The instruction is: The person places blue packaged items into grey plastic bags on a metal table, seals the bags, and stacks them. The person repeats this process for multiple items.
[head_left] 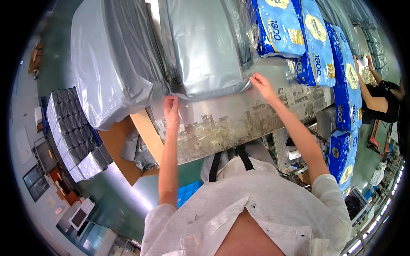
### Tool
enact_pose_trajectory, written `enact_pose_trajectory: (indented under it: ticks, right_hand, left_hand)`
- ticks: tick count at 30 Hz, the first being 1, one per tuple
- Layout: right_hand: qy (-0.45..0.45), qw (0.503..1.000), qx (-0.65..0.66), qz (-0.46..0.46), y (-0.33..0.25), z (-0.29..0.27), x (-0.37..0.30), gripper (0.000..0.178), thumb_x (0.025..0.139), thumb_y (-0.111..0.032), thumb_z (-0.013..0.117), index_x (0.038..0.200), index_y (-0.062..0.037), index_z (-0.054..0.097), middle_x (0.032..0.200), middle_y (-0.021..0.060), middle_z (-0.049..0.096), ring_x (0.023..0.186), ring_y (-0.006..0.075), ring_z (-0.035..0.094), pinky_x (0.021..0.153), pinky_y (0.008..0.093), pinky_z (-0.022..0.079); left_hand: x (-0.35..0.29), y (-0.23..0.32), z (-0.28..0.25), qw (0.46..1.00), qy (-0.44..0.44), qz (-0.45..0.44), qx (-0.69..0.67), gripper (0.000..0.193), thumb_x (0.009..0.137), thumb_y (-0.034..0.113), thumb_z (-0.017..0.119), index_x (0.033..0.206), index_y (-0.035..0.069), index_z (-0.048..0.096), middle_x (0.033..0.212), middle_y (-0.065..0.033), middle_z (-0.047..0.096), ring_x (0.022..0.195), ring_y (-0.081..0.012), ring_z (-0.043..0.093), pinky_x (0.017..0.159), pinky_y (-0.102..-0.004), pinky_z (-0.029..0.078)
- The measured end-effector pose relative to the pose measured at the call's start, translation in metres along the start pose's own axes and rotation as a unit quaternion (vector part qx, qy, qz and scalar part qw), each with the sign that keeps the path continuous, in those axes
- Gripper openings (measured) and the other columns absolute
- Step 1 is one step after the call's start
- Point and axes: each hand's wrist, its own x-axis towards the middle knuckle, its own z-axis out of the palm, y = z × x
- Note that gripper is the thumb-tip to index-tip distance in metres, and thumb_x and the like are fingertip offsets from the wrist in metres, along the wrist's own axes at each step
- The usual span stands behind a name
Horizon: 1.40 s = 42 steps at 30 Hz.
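Observation:
A full grey plastic packing bag [203,51] lies lengthwise before me on the worn metal worktop [222,128]. At its near left corner my left hand [171,107] is closed, pinching the loose edge of the plastic. My right hand [263,86] pinches the near right corner of the same bag between thumb and fingers. What fills the bag is hidden. Just left of it sits a bigger grey bag [106,59], its crumpled end close to my left hand.
Blue tissue packs [314,42] stand to the right, with more stacked along the worktop's right end. An opened cardboard box [117,147] holding grey plastic is below left, near stacked grey parcels [70,128]. A co-worker's arm [370,96] reaches in at far right.

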Motion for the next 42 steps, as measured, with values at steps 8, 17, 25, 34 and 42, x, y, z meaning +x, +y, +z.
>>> enact_pose_trajectory:
  ticks: [8,17,25,34,42]
  right_hand:
    - [0.22,0.971,0.087,0.012,-0.001,0.093,0.001,0.022,0.101,-0.024,0.047,0.09,-0.005,0.049,0.078,0.0006,0.049,0.076,0.0108,0.047,0.073,0.0267,0.041]
    - [0.256,0.876,-0.324,-0.25,-0.08,0.084,-0.046,0.062,0.094,-0.023,0.056,0.143,0.0038,0.027,0.145,0.0253,0.032,0.134,0.0355,0.035,0.11,0.0375,0.029]
    - [0.099,0.987,0.094,-0.086,-0.049,0.085,-0.014,0.072,0.095,-0.032,0.054,0.148,0.0019,0.019,0.152,0.0202,0.025,0.141,0.0297,0.025,0.114,0.0363,0.02]
    - [-0.006,0.894,0.445,0.054,-0.079,0.069,0.009,0.08,0.083,-0.02,0.068,0.15,-0.0138,0.023,0.144,0.0093,0.038,0.13,0.0237,0.039,0.105,0.0378,0.035]
    - [-0.108,0.944,0.296,0.099,-0.175,0.016,-0.002,0.083,0.076,-0.014,0.072,0.146,-0.01,0.029,0.134,0.0085,0.047,0.124,0.0226,0.046,0.103,0.0384,0.038]
  left_hand:
    - [0.016,-0.054,0.053,0.984,0.177,0.014,0.012,0.011,0.093,0.012,0.056,0.1,0.004,0.053,0.092,-0.0034,0.055,0.086,-0.014,0.049,0.078,-0.0273,0.039]
    - [-0.042,0.051,0.129,0.791,0.091,0.289,0.531,0.062,0.089,0.028,0.062,0.138,0.0,0.038,0.144,-0.0215,0.036,0.134,-0.0382,0.033,0.111,-0.0477,0.026]
    - [-0.005,0.028,0.111,0.939,0.073,0.09,0.323,0.083,0.092,0.044,0.057,0.148,-0.005,0.019,0.152,-0.0241,0.023,0.142,-0.0333,0.022,0.112,-0.04,0.027]
    - [0.012,0.035,0.089,0.98,-0.058,-0.154,-0.108,0.085,0.09,0.038,0.063,0.153,0.012,0.013,0.152,-0.0082,0.031,0.139,-0.0195,0.028,0.113,-0.0319,0.021]
    - [0.022,0.127,0.102,0.963,-0.164,-0.18,-0.119,0.09,0.085,0.023,0.066,0.153,0.01,0.008,0.145,-0.0097,0.039,0.132,-0.0214,0.039,0.107,-0.0346,0.034]
